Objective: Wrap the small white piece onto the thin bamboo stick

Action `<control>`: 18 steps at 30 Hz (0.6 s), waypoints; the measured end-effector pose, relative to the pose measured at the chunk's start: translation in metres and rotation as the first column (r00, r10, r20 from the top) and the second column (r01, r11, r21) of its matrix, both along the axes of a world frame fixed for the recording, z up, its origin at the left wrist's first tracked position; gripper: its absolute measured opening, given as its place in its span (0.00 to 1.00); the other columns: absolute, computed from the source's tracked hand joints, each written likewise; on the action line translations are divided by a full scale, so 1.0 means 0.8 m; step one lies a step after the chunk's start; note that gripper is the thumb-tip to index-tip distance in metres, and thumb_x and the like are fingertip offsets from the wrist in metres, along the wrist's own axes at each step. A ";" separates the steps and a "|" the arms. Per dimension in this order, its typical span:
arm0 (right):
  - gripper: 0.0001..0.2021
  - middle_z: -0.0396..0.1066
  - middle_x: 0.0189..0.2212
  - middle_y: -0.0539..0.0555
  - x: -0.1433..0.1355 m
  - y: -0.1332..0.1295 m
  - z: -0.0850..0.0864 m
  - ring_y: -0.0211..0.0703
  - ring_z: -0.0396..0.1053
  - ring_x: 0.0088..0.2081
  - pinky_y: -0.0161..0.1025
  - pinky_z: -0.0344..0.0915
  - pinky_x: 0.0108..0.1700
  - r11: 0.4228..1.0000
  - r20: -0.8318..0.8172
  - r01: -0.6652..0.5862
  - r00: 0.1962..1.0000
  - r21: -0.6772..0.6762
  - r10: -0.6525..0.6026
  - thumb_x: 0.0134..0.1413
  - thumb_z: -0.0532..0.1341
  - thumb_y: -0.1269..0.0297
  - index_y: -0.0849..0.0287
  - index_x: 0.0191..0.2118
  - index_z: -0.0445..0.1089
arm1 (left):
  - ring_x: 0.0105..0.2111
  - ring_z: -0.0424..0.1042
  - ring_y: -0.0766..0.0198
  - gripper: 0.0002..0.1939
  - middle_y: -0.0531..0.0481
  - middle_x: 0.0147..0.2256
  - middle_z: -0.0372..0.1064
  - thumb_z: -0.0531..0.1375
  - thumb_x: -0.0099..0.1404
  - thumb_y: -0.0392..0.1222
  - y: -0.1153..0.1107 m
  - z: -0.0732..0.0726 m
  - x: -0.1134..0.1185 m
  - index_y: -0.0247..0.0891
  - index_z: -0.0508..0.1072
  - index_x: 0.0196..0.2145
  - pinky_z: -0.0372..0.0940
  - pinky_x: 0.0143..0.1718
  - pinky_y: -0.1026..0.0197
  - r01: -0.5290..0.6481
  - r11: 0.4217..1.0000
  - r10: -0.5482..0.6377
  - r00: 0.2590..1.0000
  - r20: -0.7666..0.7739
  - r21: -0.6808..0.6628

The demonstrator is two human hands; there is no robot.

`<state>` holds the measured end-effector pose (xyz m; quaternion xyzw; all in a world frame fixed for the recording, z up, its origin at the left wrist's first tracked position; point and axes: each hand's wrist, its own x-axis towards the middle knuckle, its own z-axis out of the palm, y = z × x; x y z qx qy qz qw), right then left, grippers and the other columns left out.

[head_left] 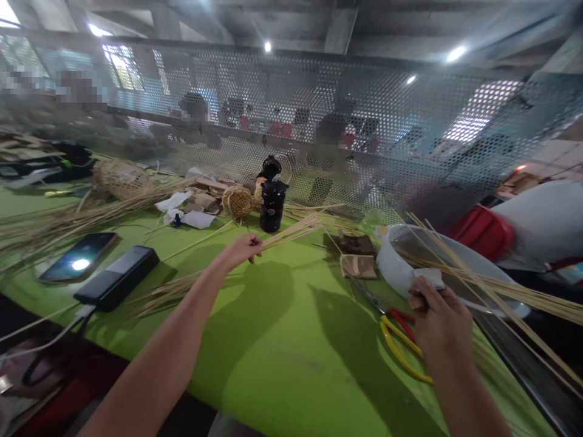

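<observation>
My left hand (245,249) is closed around the ends of a few thin bamboo strips (294,228), which fan out to the right above the green table. Between the fingers of my right hand (439,312) is a small white folded piece (429,278); whether it is paper or cloth I cannot tell. That hand is at the near rim of a white basin (392,258) with long strips (496,280) lying across it. Scissors (401,340) with yellow and red handles lie just left of my right hand, their blades near a brown folded piece (359,266).
A black bottle (272,206) stands at the back beside a small woven basket (237,201) and paper scraps. On the left lie a phone (79,258), a black power bank (118,278) with a cable, and more strips (170,294). A perforated metal screen (291,121) borders the table's far side.
</observation>
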<state>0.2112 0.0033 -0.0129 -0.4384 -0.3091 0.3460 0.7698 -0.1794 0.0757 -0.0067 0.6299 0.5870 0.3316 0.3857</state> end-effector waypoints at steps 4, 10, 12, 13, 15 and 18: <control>0.15 0.66 0.23 0.47 -0.001 -0.001 0.002 0.31 0.59 0.23 0.24 0.54 0.16 1.000 -0.019 -0.008 1.000 -0.025 0.008 0.30 0.75 0.64 0.61 0.26 0.71 | 0.19 0.66 0.70 0.07 0.51 0.26 0.70 0.60 0.58 0.42 0.002 -0.004 -0.002 0.35 0.66 0.30 0.60 0.20 0.68 0.000 1.000 0.000 1.000 0.006 -0.006; 0.17 0.67 0.22 0.46 0.000 0.001 0.001 0.30 0.59 0.23 0.23 0.54 0.17 1.000 -0.021 -0.004 1.000 -0.023 0.004 0.30 0.76 0.62 0.61 0.27 0.71 | 0.18 0.66 0.70 0.07 0.52 0.25 0.69 0.61 0.57 0.39 0.006 -0.010 -0.004 0.35 0.65 0.30 0.62 0.21 0.66 0.014 1.000 -0.014 0.998 0.061 0.011; 0.17 0.67 0.21 0.46 0.001 0.001 -0.001 0.30 0.58 0.22 0.23 0.54 0.16 1.000 -0.020 -0.007 1.000 -0.030 0.006 0.30 0.76 0.61 0.61 0.26 0.71 | 0.19 0.66 0.70 0.06 0.52 0.25 0.69 0.61 0.57 0.38 0.006 -0.011 -0.004 0.36 0.65 0.30 0.62 0.21 0.66 0.010 1.000 -0.011 0.997 0.070 0.014; 0.16 0.67 0.21 0.46 0.001 0.002 -0.001 0.29 0.57 0.22 0.23 0.54 0.16 1.000 -0.016 -0.006 1.000 -0.031 0.006 0.31 0.76 0.61 0.61 0.26 0.71 | 0.19 0.67 0.70 0.06 0.52 0.25 0.69 0.61 0.57 0.38 0.006 -0.011 -0.005 0.35 0.65 0.30 0.62 0.22 0.66 0.010 1.000 -0.011 0.997 0.071 0.015; 0.16 0.67 0.21 0.47 0.001 0.002 -0.002 0.30 0.56 0.22 0.23 0.55 0.16 1.000 -0.007 -0.005 1.000 -0.024 0.005 0.31 0.76 0.61 0.61 0.26 0.72 | 0.20 0.68 0.69 0.06 0.51 0.26 0.69 0.60 0.57 0.38 0.006 -0.010 -0.005 0.35 0.66 0.31 0.61 0.22 0.66 0.012 1.000 -0.013 0.998 0.060 0.013; 0.16 0.67 0.22 0.47 0.000 0.001 0.000 0.31 0.57 0.23 0.23 0.55 0.16 1.000 -0.016 -0.001 1.000 -0.018 0.001 0.28 0.76 0.63 0.60 0.26 0.72 | 0.21 0.71 0.68 0.07 0.52 0.26 0.69 0.61 0.55 0.36 0.004 -0.008 -0.004 0.35 0.66 0.32 0.58 0.21 0.68 -0.002 1.000 0.002 1.000 0.031 0.004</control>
